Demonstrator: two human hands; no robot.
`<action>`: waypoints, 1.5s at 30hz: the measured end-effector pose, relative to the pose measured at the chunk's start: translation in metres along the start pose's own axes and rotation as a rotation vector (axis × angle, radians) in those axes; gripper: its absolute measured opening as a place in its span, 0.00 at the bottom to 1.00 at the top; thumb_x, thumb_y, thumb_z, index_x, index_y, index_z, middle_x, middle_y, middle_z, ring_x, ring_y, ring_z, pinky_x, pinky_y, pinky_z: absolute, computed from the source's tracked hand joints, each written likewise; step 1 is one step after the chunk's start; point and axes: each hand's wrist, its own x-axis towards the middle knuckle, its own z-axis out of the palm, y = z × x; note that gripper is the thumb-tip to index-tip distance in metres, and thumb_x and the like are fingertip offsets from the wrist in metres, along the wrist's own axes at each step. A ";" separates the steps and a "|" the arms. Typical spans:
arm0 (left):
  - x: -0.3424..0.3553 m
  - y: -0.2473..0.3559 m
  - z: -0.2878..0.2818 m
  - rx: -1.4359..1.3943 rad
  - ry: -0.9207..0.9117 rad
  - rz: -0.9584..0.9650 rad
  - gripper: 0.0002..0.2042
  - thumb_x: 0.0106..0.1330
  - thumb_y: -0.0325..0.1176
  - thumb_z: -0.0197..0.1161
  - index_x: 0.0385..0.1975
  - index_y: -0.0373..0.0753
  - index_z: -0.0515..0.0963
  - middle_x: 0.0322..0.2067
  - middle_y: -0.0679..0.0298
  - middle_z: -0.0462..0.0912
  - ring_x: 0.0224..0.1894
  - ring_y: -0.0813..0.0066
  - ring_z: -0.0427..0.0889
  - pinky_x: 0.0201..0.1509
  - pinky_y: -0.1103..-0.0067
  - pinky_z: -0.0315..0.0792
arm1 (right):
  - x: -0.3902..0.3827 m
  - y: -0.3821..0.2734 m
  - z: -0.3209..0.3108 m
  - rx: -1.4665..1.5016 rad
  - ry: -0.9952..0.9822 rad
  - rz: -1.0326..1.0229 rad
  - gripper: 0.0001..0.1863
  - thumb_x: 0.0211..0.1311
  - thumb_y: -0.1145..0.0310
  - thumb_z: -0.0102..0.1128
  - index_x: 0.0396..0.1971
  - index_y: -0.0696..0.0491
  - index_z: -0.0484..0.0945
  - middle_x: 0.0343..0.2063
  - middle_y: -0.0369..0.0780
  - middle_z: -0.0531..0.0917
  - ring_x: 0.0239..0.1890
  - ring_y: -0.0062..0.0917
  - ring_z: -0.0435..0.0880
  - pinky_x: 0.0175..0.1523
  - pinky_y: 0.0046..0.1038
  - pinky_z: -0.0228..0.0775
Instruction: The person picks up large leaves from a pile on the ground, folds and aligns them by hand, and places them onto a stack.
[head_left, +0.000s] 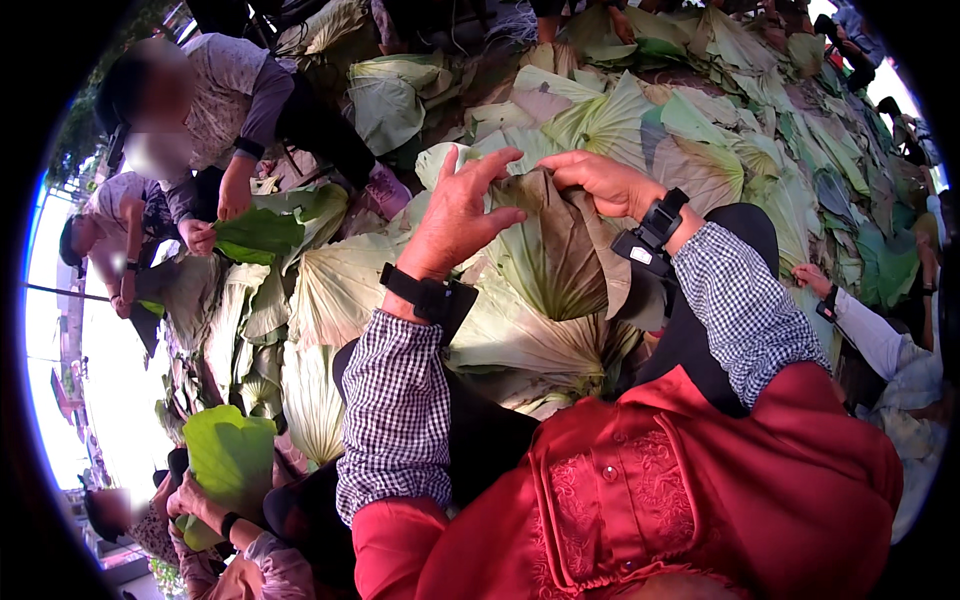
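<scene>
My left hand is raised over the leaves, thumb and fingers spread, with nothing visible in its grasp. To its right, my right hand pinches the upper edge of a large wilted lotus leaf, olive-brown with ribs fanning from its centre. The held leaf hangs in front of me, its right side folded into a brownish flap. Below it spreads a paler yellow-green lotus leaf across my lap area. Another pale, dry lotus leaf lies left of my left forearm.
A wide heap of overlapping lotus leaves reaches to the far right. At upper left a seated person holds a green leaf. At lower left someone holds a bright green leaf. Another person's hand reaches in from the right.
</scene>
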 end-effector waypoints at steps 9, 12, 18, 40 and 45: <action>-0.014 -0.028 0.017 -0.858 -0.133 -0.483 0.07 0.53 0.23 0.65 0.27 0.37 0.72 0.25 0.75 0.75 0.27 0.89 0.69 0.30 0.87 0.62 | 0.006 0.000 -0.014 -0.458 0.141 -0.065 0.16 0.52 0.79 0.48 0.43 0.58 0.74 0.39 0.36 0.79 0.44 0.19 0.76 0.50 0.21 0.69; -0.016 -0.027 0.021 -0.855 -0.124 -0.518 0.08 0.54 0.22 0.64 0.27 0.39 0.71 0.25 0.75 0.74 0.27 0.90 0.68 0.30 0.87 0.62 | -0.001 -0.014 0.001 -0.723 0.106 -0.439 0.23 0.50 0.77 0.51 0.50 0.55 0.72 0.47 0.36 0.76 0.55 0.23 0.71 0.60 0.28 0.61; -0.019 -0.017 0.029 -0.804 -0.204 -0.474 0.07 0.54 0.21 0.62 0.30 0.39 0.73 0.26 0.76 0.75 0.29 0.89 0.70 0.32 0.88 0.62 | 0.001 -0.006 0.017 -0.748 -0.189 -0.426 0.28 0.51 0.73 0.58 0.56 0.54 0.68 0.49 0.37 0.77 0.55 0.23 0.71 0.59 0.27 0.61; -0.025 -0.026 0.028 -0.446 -0.309 -0.618 0.05 0.59 0.29 0.61 0.29 0.35 0.79 0.25 0.75 0.77 0.29 0.89 0.71 0.34 0.87 0.64 | 0.015 0.029 0.012 -0.805 -0.102 -0.251 0.08 0.55 0.68 0.61 0.27 0.58 0.77 0.20 0.29 0.75 0.26 0.11 0.69 0.34 0.19 0.63; -0.025 -0.028 0.031 -0.639 -0.237 -0.611 0.04 0.59 0.29 0.61 0.29 0.36 0.79 0.24 0.76 0.76 0.26 0.90 0.69 0.32 0.88 0.62 | 0.016 0.029 0.010 -0.712 -0.109 -0.292 0.07 0.56 0.68 0.61 0.27 0.57 0.78 0.21 0.28 0.76 0.28 0.11 0.70 0.35 0.18 0.63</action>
